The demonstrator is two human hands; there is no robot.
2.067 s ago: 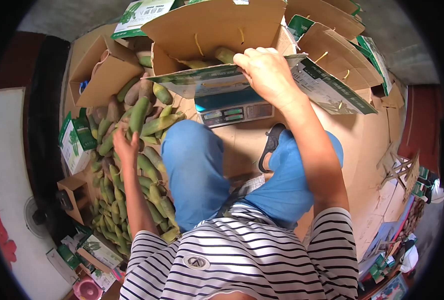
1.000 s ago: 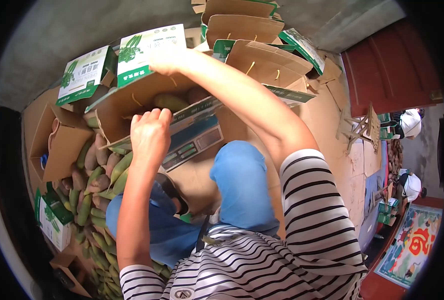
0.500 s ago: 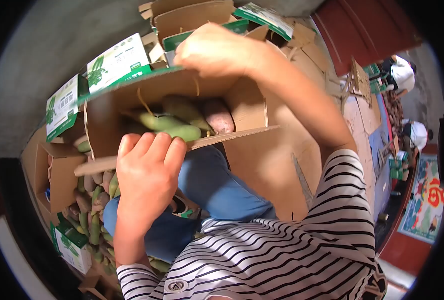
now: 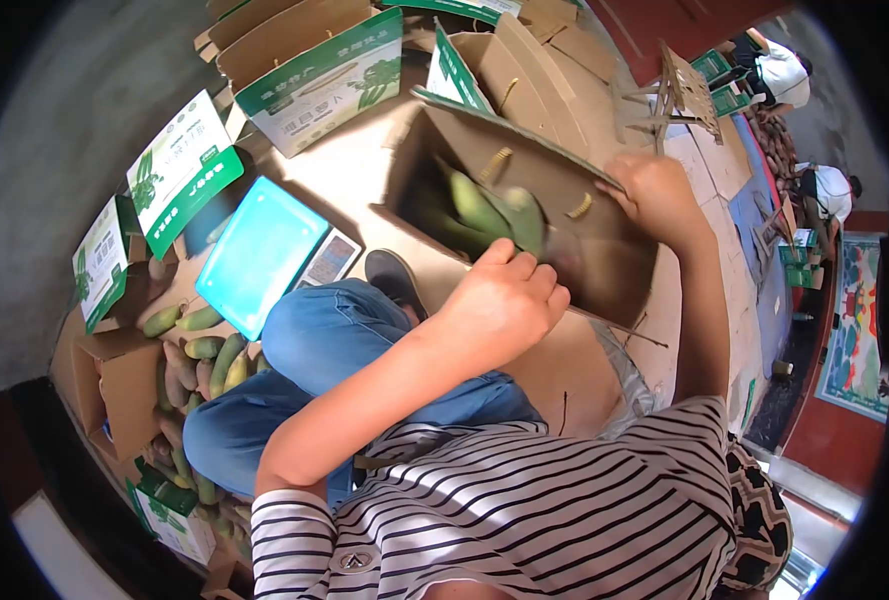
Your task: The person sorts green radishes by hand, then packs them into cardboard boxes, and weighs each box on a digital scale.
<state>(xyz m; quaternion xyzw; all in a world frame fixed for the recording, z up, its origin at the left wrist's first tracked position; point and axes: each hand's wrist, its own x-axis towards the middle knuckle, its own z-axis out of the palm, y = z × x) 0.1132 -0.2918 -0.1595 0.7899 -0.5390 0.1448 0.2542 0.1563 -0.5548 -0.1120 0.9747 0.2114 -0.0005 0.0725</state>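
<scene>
I hold an open brown cardboard box with both hands, low over the cardboard-covered floor to the right of my knees. My left hand grips its near edge. My right hand grips the far flap. Several long green vegetables lie inside the box. A teal-topped weighing scale stands bare to the left of the box, beside my blue-trousered knee.
A pile of loose green vegetables lies at the left by an open brown carton. Green-and-white printed boxes stand along the back. A wooden stool and two other people are at the upper right.
The box has come off the scale and swung to my right, both hands still on it. The scale's teal top now shows. The view has turned to the right.
</scene>
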